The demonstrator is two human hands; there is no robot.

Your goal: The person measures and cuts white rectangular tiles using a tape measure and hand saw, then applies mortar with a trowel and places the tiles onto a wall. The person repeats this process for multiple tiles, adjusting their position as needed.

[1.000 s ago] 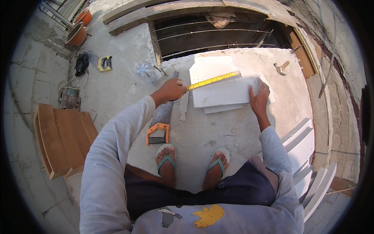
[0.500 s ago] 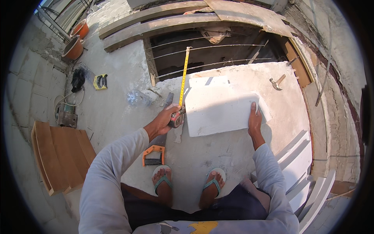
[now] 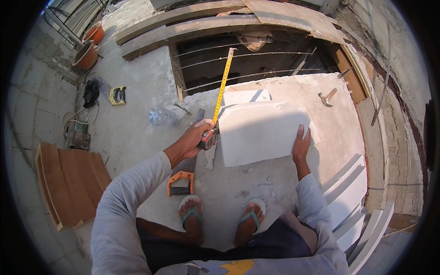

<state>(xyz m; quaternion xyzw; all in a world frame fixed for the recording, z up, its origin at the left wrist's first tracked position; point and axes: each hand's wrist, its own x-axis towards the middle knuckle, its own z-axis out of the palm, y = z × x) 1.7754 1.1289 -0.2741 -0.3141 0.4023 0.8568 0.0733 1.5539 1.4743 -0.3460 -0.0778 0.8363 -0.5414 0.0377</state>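
My left hand (image 3: 196, 137) is closed round a red and black tape measure (image 3: 209, 139). Its yellow blade (image 3: 223, 85) sticks out away from me, the hooked tip over the opening. Beside it, my right hand (image 3: 301, 143) grips the right edge of a white block (image 3: 261, 130), thumb and fingers on that edge. The block is tilted, its left side close to the tape case. Behind it lies another white block (image 3: 245, 96), partly hidden. Under my left hand a handsaw with an orange and black handle (image 3: 180, 183) lies on the floor, its blade partly covered.
A dark floor opening (image 3: 206, 64) crossed by rebar lies ahead, with timber beams (image 3: 192, 34) behind it. A hammer (image 3: 327, 97) rests far right. White slabs (image 3: 348, 192) stand near right, brown boards (image 3: 73, 183) near left. A clear plastic bottle (image 3: 162, 116) lies left of centre.
The tape's blade tip has swung to the right and farther out. The white block has tilted, its lower edge closer to me. My right hand has shifted slightly with it.
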